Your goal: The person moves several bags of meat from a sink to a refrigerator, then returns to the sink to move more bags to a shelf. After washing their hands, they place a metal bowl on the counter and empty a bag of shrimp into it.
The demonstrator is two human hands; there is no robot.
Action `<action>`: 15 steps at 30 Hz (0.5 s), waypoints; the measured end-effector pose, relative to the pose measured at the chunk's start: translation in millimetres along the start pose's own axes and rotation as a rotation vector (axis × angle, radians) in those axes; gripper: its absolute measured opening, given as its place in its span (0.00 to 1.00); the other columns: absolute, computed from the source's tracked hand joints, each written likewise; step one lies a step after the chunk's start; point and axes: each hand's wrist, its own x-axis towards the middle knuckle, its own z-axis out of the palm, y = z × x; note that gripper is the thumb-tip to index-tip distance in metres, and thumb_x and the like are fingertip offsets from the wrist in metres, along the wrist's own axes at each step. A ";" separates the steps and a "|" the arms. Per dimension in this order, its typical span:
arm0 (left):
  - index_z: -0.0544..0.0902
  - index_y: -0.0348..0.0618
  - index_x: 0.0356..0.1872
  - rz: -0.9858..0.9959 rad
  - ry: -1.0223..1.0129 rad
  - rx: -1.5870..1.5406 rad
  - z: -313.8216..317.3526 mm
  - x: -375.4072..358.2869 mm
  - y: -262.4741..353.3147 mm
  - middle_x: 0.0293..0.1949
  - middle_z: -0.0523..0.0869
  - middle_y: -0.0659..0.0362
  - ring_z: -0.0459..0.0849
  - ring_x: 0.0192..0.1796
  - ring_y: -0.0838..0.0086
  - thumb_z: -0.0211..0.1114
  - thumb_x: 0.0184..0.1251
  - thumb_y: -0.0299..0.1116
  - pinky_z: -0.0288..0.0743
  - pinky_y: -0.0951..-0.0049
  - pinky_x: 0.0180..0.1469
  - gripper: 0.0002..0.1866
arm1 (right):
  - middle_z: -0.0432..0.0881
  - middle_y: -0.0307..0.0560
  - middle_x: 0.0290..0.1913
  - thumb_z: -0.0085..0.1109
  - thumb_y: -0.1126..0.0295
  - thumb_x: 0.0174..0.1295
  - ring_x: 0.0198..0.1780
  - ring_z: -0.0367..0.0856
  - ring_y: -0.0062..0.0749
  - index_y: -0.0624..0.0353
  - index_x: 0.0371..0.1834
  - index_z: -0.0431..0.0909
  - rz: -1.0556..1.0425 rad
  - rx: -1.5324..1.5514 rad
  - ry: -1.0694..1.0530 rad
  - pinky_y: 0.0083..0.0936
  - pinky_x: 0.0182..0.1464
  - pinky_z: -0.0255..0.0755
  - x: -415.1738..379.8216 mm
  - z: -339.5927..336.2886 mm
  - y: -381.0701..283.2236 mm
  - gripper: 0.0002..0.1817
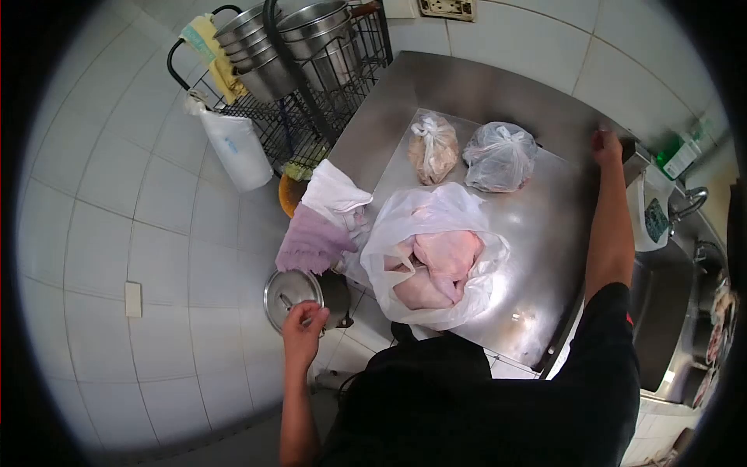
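On a steel worktop (537,257) lies an opened white plastic bag (389,220). Pale pink raw chicken (449,253) shows through its mouth. Behind it sit a knotted bag of tan food (433,148) and a knotted clear bag with darker contents (502,158). My left hand (302,331) hovers in front of a lidded steel pot (278,289), fingers loosely curled and apart, with nothing seen in them. Stretched to the worktop's back right corner, my right hand (606,148) has its fingers curled in at the raised rim; what they grip is hidden.
White and purple cloths (319,233) hang at the worktop's left edge. A black wire rack (311,101) holds stacked steel pots (268,66). At right are a green bottle (679,158), a white container (652,210), a faucet (691,202) and a sink (661,303).
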 end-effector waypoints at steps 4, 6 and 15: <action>0.81 0.35 0.41 0.217 -0.192 0.037 34.2 55.1 34.7 0.40 0.81 0.58 0.81 0.42 0.76 0.70 0.60 0.29 0.75 0.76 0.45 0.11 | 0.78 0.43 0.30 0.54 0.72 0.64 0.30 0.77 0.27 0.60 0.34 0.75 0.017 -0.035 -0.256 0.25 0.35 0.73 -77.2 -0.2 -14.0 0.04; 0.81 0.35 0.42 0.272 -0.272 0.025 58.8 84.6 53.7 0.42 0.82 0.59 0.80 0.44 0.78 0.70 0.61 0.29 0.75 0.77 0.45 0.11 | 0.78 0.41 0.30 0.53 0.72 0.65 0.31 0.76 0.26 0.59 0.35 0.75 0.002 0.023 -0.319 0.23 0.37 0.72 -145.5 -3.3 -27.9 0.03; 0.81 0.39 0.43 0.740 -0.377 0.191 157.1 171.2 85.4 0.48 0.81 0.52 0.79 0.51 0.57 0.75 0.51 0.38 0.72 0.66 0.55 0.21 | 0.71 0.33 0.26 0.54 0.67 0.68 0.26 0.65 0.18 0.56 0.35 0.76 -0.210 0.090 -0.110 0.21 0.30 0.62 -438.3 -264.1 -75.7 0.06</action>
